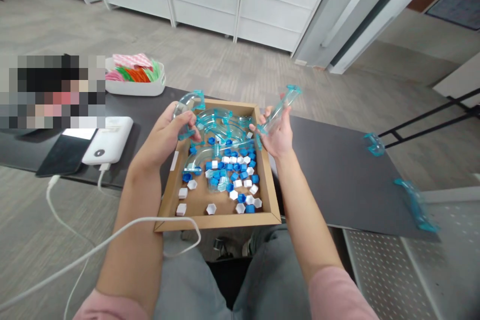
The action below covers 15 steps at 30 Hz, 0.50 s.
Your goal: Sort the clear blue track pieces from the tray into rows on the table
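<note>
Fig. 1 | I see left hand (170, 132) with fingers clamped on curved clear-blue track (188, 102), lifted above cardboard tray (219, 220) | right hand (275, 135) fingers closed round straight track (280, 108), tilted upward clear of tray | blue and white hex pieces (234, 175) lie loose inside, walls containing them.

head cam | looks forward and down | close over cardboard tray (221, 221) on dark table (337, 180)
</note>
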{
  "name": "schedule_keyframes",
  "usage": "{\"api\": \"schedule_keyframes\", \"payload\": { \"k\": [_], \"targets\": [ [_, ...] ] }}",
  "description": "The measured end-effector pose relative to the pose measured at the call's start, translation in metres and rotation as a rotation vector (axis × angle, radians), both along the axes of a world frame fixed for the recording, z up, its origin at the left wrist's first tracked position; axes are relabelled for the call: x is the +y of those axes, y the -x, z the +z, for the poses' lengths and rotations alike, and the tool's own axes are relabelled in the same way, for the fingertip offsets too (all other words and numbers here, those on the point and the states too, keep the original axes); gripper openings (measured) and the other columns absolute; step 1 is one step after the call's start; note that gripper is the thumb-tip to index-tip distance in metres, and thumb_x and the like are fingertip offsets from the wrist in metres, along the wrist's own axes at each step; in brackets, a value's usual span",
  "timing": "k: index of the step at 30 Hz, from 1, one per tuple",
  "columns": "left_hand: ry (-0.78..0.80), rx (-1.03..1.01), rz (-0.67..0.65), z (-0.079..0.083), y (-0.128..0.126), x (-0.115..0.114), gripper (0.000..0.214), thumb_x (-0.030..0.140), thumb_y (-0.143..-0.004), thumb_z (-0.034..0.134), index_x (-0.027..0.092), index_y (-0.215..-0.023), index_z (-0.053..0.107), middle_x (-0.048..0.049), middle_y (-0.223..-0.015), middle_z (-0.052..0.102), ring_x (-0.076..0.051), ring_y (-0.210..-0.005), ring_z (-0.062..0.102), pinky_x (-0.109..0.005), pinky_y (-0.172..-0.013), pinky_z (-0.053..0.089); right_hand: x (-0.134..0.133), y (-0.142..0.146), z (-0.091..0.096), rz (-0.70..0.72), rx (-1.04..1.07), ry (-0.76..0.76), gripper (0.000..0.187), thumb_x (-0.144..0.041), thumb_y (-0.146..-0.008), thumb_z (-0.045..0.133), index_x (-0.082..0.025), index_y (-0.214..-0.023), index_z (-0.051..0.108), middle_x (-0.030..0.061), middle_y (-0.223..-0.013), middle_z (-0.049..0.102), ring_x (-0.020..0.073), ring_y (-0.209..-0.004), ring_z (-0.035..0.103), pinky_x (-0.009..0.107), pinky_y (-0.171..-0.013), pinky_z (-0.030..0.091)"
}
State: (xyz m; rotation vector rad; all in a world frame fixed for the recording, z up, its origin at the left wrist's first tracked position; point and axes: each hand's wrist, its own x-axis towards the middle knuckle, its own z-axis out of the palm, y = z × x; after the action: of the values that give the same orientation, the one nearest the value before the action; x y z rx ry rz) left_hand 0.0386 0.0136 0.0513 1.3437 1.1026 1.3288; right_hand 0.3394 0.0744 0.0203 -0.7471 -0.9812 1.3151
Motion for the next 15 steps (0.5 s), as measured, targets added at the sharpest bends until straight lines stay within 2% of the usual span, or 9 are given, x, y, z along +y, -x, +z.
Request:
{"api": "schedule_keyframes", "payload": {
  "k": [3, 8, 12, 15],
  "targets": [
    [0.025, -0.040, -0.017, -0.003, -0.002, 0.002, 0.041, 0.049, -0.097, 0.078, 0.023, -0.101, 0.047, 0.0003, -0.089, 0.059, -0.015, -0.068, 0.064, -0.032, -0.069, 0.064, 0.001, 0.001, -0.003, -0.020, 0.029, -0.016, 0.052, -0.079, -0.114, 0.056, -0.054, -0.159, 0.058, -0.0038, -0.098, 0.059, 0.0158, -0.078, 0.058, 0.032, -0.078, 0.065],
    [0.043, -0.108, -0.051, -0.011, -0.007, 0.009, 0.046, 0.052, -0.095, 0.076, 0.025, -0.107, 0.040, 0.0040, -0.085, 0.054, -0.014, -0.062, 0.058, -0.032, -0.063, 0.058, 0.005, -0.003, -0.007, -0.086, 0.083, -0.126, 0.055, -0.077, -0.111, 0.062, -0.058, -0.162, 0.057, -0.0033, -0.096, 0.058, 0.0189, -0.077, 0.057, 0.036, -0.080, 0.064],
    [0.061, -0.079, -0.107, -0.012, -0.006, 0.017, 0.045, 0.052, -0.093, 0.070, 0.025, -0.108, 0.037, 0.0072, -0.078, 0.050, -0.011, -0.056, 0.050, -0.031, -0.062, 0.056, 0.014, -0.021, -0.015, -0.277, 0.027, -0.168, 0.055, -0.074, -0.113, 0.056, -0.050, -0.162, 0.063, -0.0011, -0.096, 0.061, 0.0174, -0.076, 0.059, 0.030, -0.077, 0.060],
    [0.121, -0.043, -0.131, -0.013, -0.004, 0.022, 0.037, 0.043, -0.092, 0.064, 0.025, -0.109, 0.037, 0.0079, -0.075, 0.048, -0.011, -0.056, 0.049, -0.031, -0.065, 0.056, 0.005, -0.054, -0.033, -0.466, -0.140, -0.173, 0.055, -0.069, -0.109, 0.060, -0.046, -0.158, 0.067, 0.0000, -0.105, 0.067, 0.0154, -0.076, 0.059, 0.028, -0.072, 0.056]
  ]
}}
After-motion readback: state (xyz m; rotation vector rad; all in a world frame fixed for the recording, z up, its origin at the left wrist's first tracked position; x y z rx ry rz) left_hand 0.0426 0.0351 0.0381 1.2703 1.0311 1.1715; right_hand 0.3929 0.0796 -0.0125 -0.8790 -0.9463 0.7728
